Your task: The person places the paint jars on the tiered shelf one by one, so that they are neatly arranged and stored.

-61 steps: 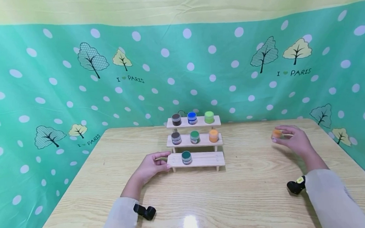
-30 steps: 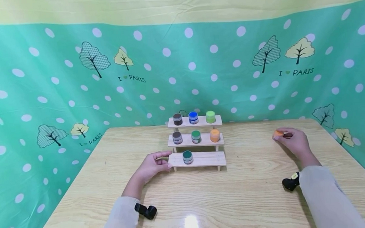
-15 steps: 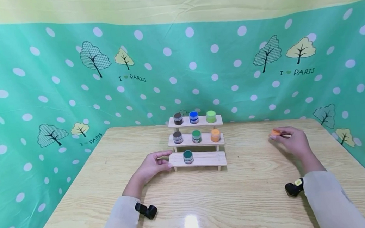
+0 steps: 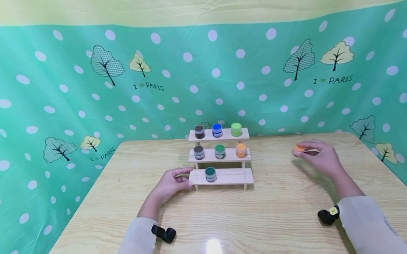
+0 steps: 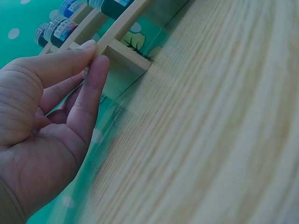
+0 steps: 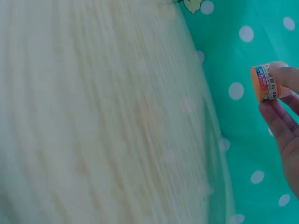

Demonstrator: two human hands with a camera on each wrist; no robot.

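Note:
My right hand (image 4: 322,159) pinches a small orange paint jar (image 4: 298,149) above the right part of the table; its printed label shows in the right wrist view, on the jar (image 6: 265,83) between thumb and fingers. At the middle stands a three-tier wooden display rack (image 4: 233,176). My left hand (image 4: 168,185) grips the left end of its lowest shelf, thumb and finger on the board (image 5: 122,27) in the left wrist view. A dark green jar (image 4: 210,174) sits on that lowest shelf, left of its middle.
On the middle shelf are a dark jar (image 4: 199,153), a green jar (image 4: 220,151) and another orange jar (image 4: 241,150). The top shelf bears a black jar (image 4: 199,132), a blue jar (image 4: 217,130) and a light green jar (image 4: 236,129). A dotted green curtain (image 4: 174,113) hangs behind the table (image 4: 267,225).
The right hand has carried the orange jar a little to the left, toward the rack. My left hand keeps its hold on the lowest shelf, and the jars on the rack stay put.

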